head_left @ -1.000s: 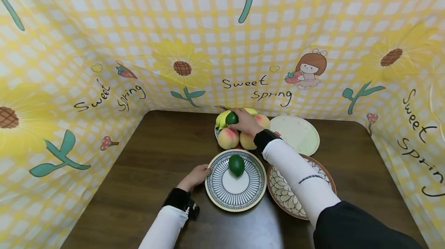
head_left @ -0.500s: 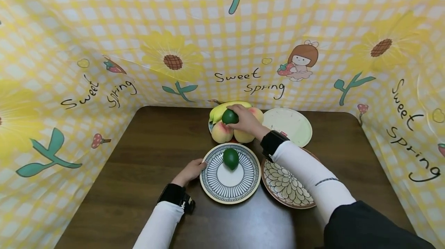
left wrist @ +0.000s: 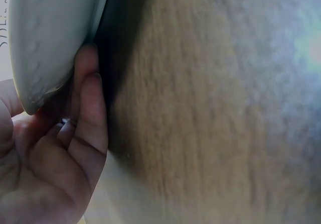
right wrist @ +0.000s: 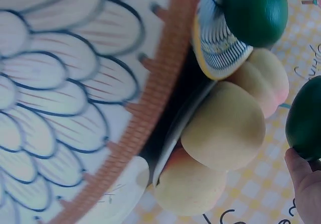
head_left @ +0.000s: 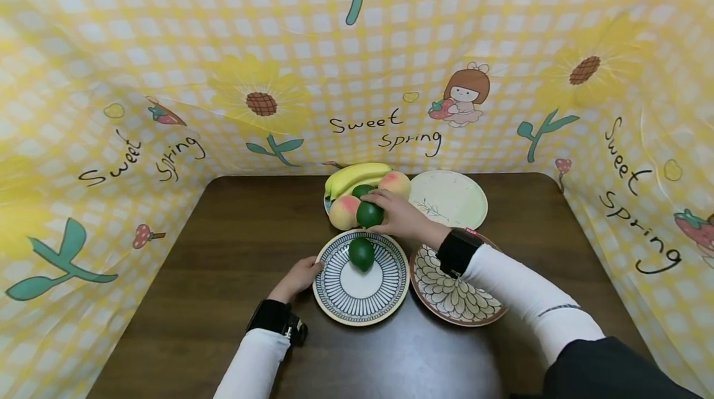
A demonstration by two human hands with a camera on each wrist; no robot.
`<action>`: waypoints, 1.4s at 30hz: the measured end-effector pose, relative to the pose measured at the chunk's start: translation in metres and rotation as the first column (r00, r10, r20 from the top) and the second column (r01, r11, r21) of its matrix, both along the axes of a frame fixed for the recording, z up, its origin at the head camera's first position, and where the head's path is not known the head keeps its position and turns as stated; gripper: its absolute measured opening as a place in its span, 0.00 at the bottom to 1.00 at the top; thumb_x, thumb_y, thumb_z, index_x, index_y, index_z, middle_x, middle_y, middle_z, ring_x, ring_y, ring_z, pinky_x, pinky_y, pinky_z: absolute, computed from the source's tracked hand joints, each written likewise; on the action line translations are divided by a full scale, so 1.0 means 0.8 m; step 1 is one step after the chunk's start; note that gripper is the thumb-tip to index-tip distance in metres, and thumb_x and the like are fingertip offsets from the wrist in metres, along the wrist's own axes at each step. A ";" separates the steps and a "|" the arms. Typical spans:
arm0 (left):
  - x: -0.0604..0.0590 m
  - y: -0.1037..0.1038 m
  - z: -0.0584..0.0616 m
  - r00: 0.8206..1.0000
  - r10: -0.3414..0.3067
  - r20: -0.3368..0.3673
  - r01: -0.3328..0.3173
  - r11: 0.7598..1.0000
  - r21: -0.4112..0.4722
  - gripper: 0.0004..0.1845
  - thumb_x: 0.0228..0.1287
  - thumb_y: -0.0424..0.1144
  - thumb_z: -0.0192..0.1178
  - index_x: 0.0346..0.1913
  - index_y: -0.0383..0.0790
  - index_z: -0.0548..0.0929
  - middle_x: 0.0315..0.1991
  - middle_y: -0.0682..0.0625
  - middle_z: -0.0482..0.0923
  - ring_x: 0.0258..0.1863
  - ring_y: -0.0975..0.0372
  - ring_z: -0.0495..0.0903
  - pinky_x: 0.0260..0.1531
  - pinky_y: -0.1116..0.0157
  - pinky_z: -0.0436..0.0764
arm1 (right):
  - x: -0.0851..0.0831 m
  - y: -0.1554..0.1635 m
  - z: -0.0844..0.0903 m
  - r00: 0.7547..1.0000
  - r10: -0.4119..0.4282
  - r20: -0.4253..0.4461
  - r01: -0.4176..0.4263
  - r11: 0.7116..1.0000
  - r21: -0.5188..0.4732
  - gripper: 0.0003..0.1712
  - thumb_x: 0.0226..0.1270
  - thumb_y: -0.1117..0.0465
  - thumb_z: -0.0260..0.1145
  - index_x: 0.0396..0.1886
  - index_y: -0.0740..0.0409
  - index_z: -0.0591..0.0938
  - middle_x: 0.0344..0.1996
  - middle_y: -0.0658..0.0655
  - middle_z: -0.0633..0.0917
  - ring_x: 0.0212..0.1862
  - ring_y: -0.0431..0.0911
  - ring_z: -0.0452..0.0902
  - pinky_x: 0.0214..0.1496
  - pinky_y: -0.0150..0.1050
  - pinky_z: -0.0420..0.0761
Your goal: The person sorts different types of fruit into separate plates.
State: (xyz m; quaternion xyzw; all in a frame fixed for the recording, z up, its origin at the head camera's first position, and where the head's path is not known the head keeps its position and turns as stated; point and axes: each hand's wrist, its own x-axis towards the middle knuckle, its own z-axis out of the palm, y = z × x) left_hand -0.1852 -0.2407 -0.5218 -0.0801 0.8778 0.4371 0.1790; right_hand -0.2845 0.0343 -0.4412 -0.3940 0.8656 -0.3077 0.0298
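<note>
My right hand [head_left: 390,216] grips a dark green avocado [head_left: 369,214] [right wrist: 304,118] and holds it in the air between the fruit pile and the striped plate [head_left: 334,284]. A second avocado [head_left: 361,253] [right wrist: 256,10] lies on that blue-and-white striped plate. My left hand [head_left: 298,275] [left wrist: 75,148] holds the striped plate's left rim [left wrist: 45,38], fingers curled under its edge. Behind, a plate carries peaches [head_left: 343,212] [right wrist: 225,128], a banana [head_left: 354,174] and a third avocado [head_left: 362,190].
A brown-rimmed plate with a petal pattern [head_left: 454,293] [right wrist: 60,98] sits right of the striped plate. A pale green plate [head_left: 449,197] lies at the back right. Yellow checked sheeting [head_left: 357,77] walls the dark wooden table [head_left: 234,250] on three sides.
My right hand has lifted the avocado off the fruit pile and carried it toward me, near the striped plate's far rim. The left hand stays on the plate's rim.
</note>
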 end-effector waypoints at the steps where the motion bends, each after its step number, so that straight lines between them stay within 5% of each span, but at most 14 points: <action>1: 0.000 0.000 0.000 1.000 0.003 0.004 -0.003 1.000 -0.001 0.22 0.81 0.39 0.45 0.64 0.26 0.77 0.53 0.36 0.82 0.53 0.51 0.79 0.60 0.54 0.75 | 0.004 0.002 -0.002 1.000 0.013 -0.001 -0.013 1.000 0.005 0.41 0.62 0.55 0.77 0.72 0.61 0.73 0.71 0.68 0.72 0.69 0.61 0.73 0.67 0.54 0.79; 11: -0.001 0.001 -0.001 1.000 -0.015 -0.001 0.015 1.000 -0.016 0.24 0.81 0.39 0.44 0.67 0.25 0.74 0.60 0.32 0.79 0.62 0.45 0.76 0.68 0.47 0.71 | 0.036 0.025 -0.022 0.986 0.162 -0.041 -0.150 0.966 0.210 0.40 0.61 0.52 0.78 0.71 0.57 0.75 0.67 0.65 0.75 0.65 0.56 0.77 0.66 0.51 0.79; 21: 0.000 0.000 0.000 1.000 0.001 0.011 -0.001 1.000 -0.019 0.24 0.81 0.40 0.44 0.68 0.25 0.73 0.57 0.34 0.81 0.56 0.49 0.78 0.64 0.50 0.74 | 0.051 0.026 -0.040 0.952 0.298 -0.064 -0.259 0.902 0.346 0.38 0.62 0.53 0.77 0.70 0.55 0.75 0.69 0.64 0.75 0.68 0.56 0.75 0.66 0.48 0.80; 29: -0.003 0.002 -0.001 1.000 0.009 0.027 -0.009 1.000 -0.003 0.24 0.82 0.40 0.44 0.69 0.26 0.73 0.58 0.34 0.80 0.60 0.48 0.77 0.69 0.47 0.71 | 0.055 0.028 -0.049 0.953 0.300 -0.051 -0.261 0.893 0.367 0.38 0.62 0.52 0.77 0.71 0.54 0.75 0.71 0.65 0.74 0.70 0.58 0.74 0.68 0.47 0.78; 36: -0.001 0.000 -0.003 1.000 0.020 0.017 -0.020 1.000 0.006 0.24 0.81 0.39 0.45 0.68 0.25 0.73 0.52 0.36 0.83 0.53 0.51 0.80 0.65 0.50 0.73 | 0.055 0.030 -0.057 0.954 0.299 -0.030 -0.264 0.883 0.389 0.38 0.62 0.54 0.77 0.71 0.55 0.74 0.71 0.66 0.73 0.71 0.58 0.73 0.69 0.48 0.78; 42: -0.002 0.001 -0.003 1.000 -0.001 0.009 0.001 1.000 -0.015 0.25 0.81 0.40 0.44 0.68 0.25 0.73 0.57 0.33 0.81 0.59 0.47 0.78 0.68 0.47 0.71 | 0.057 0.033 -0.059 0.958 0.287 -0.019 -0.261 0.894 0.366 0.39 0.62 0.54 0.77 0.71 0.56 0.74 0.71 0.67 0.73 0.70 0.59 0.74 0.67 0.49 0.79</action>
